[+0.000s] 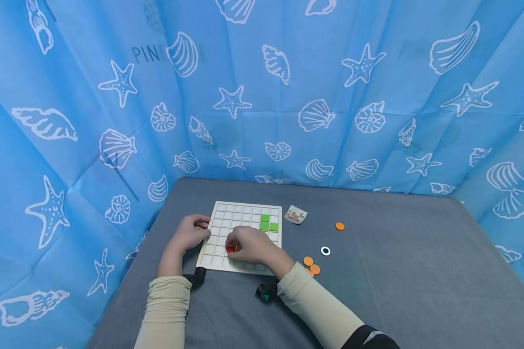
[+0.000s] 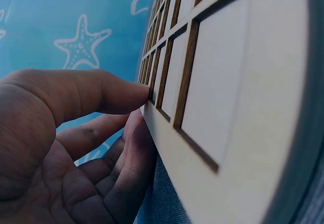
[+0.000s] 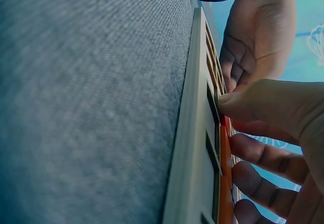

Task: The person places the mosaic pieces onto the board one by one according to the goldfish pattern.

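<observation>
A white board with a grid of square cells [image 1: 214, 248] lies on the table, seen at a steep angle in the left wrist view. At its left edge my left hand [image 1: 191, 233] holds on, the thumb [image 2: 124, 96] against the frame and the fingers beside and below it. My right hand [image 1: 252, 244] reaches over the lower middle cells, pinching a red tile [image 1: 230, 249] between thumb and forefinger at the board's surface. Orange tiles [image 3: 226, 153] sit in cells under its other fingers. Three green tiles [image 1: 264, 218] are set at the upper right.
A small card with a coloured grid pattern [image 1: 295, 214] lies right of the board. Several orange round discs [image 1: 308, 261] and a white disc with a black centre [image 1: 325, 251] are farther right on the grey cloth [image 1: 401, 271]. A blue shell-print curtain [image 1: 253, 111] hangs behind.
</observation>
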Action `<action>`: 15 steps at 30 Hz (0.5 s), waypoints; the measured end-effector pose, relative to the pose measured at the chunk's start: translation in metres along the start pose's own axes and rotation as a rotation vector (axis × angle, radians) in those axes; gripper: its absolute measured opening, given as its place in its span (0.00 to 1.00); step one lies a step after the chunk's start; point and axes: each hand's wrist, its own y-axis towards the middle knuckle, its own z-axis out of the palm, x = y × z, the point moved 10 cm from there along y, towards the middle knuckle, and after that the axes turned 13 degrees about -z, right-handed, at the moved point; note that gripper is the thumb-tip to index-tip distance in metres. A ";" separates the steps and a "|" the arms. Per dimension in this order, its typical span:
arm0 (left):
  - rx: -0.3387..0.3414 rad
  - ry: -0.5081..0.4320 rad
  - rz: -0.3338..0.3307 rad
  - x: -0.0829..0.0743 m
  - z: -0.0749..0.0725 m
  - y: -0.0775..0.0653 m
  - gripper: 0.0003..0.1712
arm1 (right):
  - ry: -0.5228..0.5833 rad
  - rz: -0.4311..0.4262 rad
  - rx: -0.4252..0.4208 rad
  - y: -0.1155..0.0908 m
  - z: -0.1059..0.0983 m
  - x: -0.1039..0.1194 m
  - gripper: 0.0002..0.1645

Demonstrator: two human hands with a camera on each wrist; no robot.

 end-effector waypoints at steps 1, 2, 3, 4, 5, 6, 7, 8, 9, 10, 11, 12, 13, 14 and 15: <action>-0.004 0.001 -0.001 0.000 0.000 0.000 0.25 | 0.001 0.000 0.001 0.000 0.001 0.000 0.05; -0.008 0.002 -0.001 0.001 0.000 0.000 0.25 | 0.005 0.001 0.002 -0.001 0.001 -0.001 0.05; -0.011 0.002 -0.001 0.001 0.000 0.000 0.25 | 0.007 0.001 0.002 -0.001 0.001 -0.001 0.05; -0.013 0.001 -0.002 0.001 0.000 0.000 0.25 | 0.007 0.003 0.001 -0.002 0.000 -0.001 0.05; -0.015 0.001 -0.002 0.001 0.001 0.000 0.25 | 0.008 0.000 0.000 -0.003 0.000 -0.001 0.05; -0.014 0.000 -0.002 0.001 0.001 -0.001 0.25 | 0.011 -0.002 -0.003 -0.003 -0.002 -0.001 0.06; -0.014 0.000 -0.003 0.000 0.001 -0.001 0.25 | 0.018 -0.004 -0.008 -0.004 -0.003 -0.001 0.07; -0.015 0.001 -0.004 0.000 0.001 -0.001 0.25 | 0.024 -0.005 -0.012 -0.006 -0.005 -0.002 0.07; -0.016 0.001 -0.006 0.000 0.001 -0.001 0.25 | 0.027 -0.006 -0.018 -0.008 -0.008 -0.003 0.08; -0.017 0.001 -0.007 0.000 0.001 -0.001 0.25 | 0.034 -0.002 -0.022 -0.010 -0.011 -0.005 0.09; -0.017 0.000 -0.008 -0.001 0.001 -0.001 0.25 | 0.045 0.000 -0.029 -0.012 -0.013 -0.007 0.10; -0.018 0.001 -0.009 -0.001 0.001 -0.001 0.25 | 0.060 0.004 -0.038 -0.015 -0.016 -0.010 0.11; -0.020 0.002 -0.010 -0.001 0.001 0.000 0.25 | 0.071 0.003 -0.051 -0.019 -0.020 -0.013 0.11; -0.020 0.002 -0.012 0.000 0.001 0.000 0.25 | 0.086 0.004 -0.065 -0.023 -0.023 -0.016 0.11; -0.019 0.003 -0.013 0.000 0.001 0.000 0.26 | 0.103 0.007 -0.078 -0.027 -0.028 -0.018 0.11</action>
